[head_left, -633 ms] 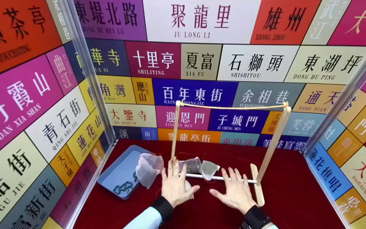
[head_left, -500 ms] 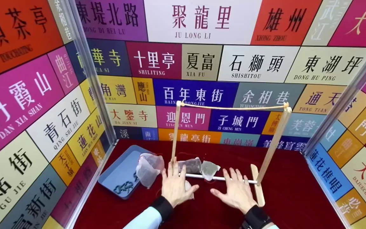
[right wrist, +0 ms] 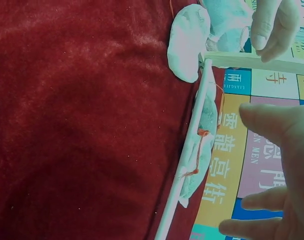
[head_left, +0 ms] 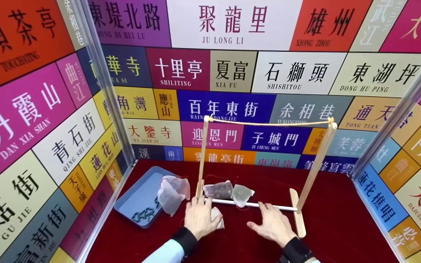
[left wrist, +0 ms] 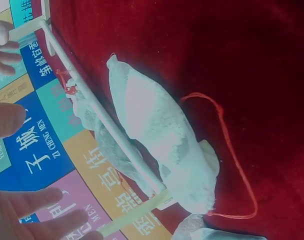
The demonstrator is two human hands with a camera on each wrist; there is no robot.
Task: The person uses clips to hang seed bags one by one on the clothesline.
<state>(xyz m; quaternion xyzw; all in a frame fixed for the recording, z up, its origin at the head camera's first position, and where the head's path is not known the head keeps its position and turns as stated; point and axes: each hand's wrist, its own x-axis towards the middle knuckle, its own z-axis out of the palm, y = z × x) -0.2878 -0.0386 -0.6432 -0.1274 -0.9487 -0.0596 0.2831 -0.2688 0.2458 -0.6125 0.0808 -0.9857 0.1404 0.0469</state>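
With the head view read as a clock face centred on a slim white rod [head_left: 280, 208], that rod is seen low across a pale wooden frame [head_left: 317, 166], whose uprights are joined at the top by a slack tan cord [head_left: 269, 124]. The left hand [head_left: 200, 217] is held towards nine o'clock and the right hand [head_left: 275, 223] towards four; both are released, fingers loosely extended, nothing grasped. Whether the left upright is touched by the left fingertips cannot be told.

A plump white gauze bag [left wrist: 147, 110] with a red drawstring is found at eight o'clock, partly hidden by the left hand. At ten o'clock, just behind the rod, a dark-looking gauze bag [head_left: 218, 190] and a grey-green gauze bag [head_left: 243, 194] are laid. All three are judged light, soft and easily snagged, best taken across the full middle. The frame is judged stiff but tippy, best held low by its feet.

A shallow blue-grey tray [head_left: 137, 191] is set at nine o'clock; dark green looped pieces [head_left: 144, 216] are held in it, and a sheer white pouch [head_left: 174, 193] is draped over its three-o'clock edge. The bags' filling cannot be identified.
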